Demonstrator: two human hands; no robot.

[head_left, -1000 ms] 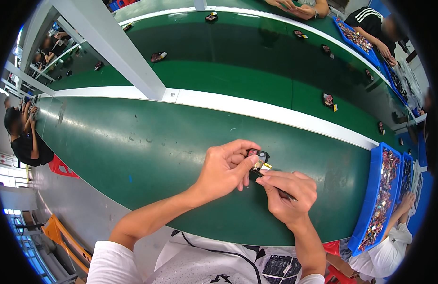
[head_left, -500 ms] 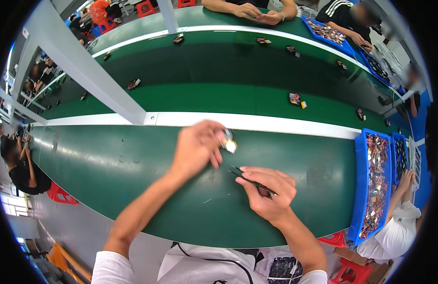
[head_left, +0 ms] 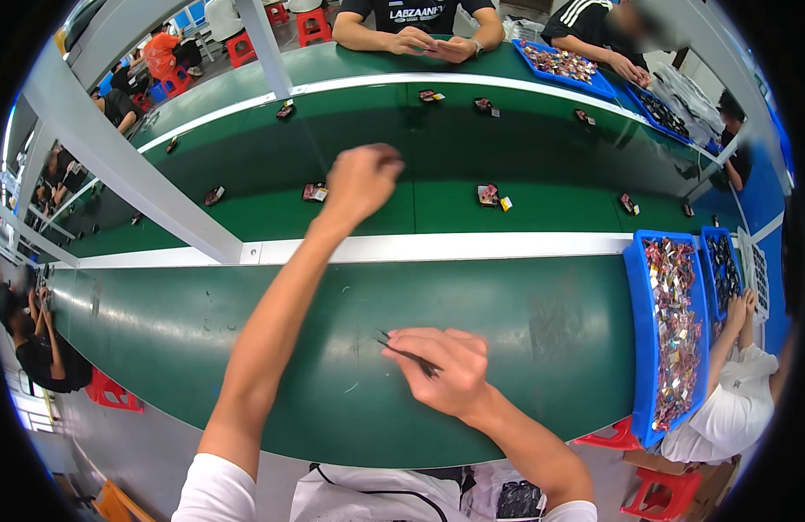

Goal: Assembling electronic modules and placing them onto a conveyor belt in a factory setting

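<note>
My left hand (head_left: 361, 184) reaches over the far white rail, above the dark green conveyor belt (head_left: 437, 157). Its fingers bend away to the right and are partly hidden and blurred; whether they hold anything does not show. Just left of that hand, a small dark electronic part (head_left: 315, 191) with a pale label lies on the belt. Farther right on the belt is a similar part (head_left: 488, 195) with a yellow-and-white tab. Above the near green worktable (head_left: 272, 348), my right hand (head_left: 446, 370) is closed on black tweezers (head_left: 411, 356), tips pointing left.
A blue tray (head_left: 642, 348) of small reddish parts stands on the right, beside another blue tray (head_left: 706, 261) of black parts. A slanting white post (head_left: 150, 148) rises at the left. Co-workers sit across the belt and at both sides.
My left hand has gone from above the worktable out over the belt; a part now lies there beside it. Other belt parts appear farther left. The view has shifted; my right hand still holds the tweezers.
</note>
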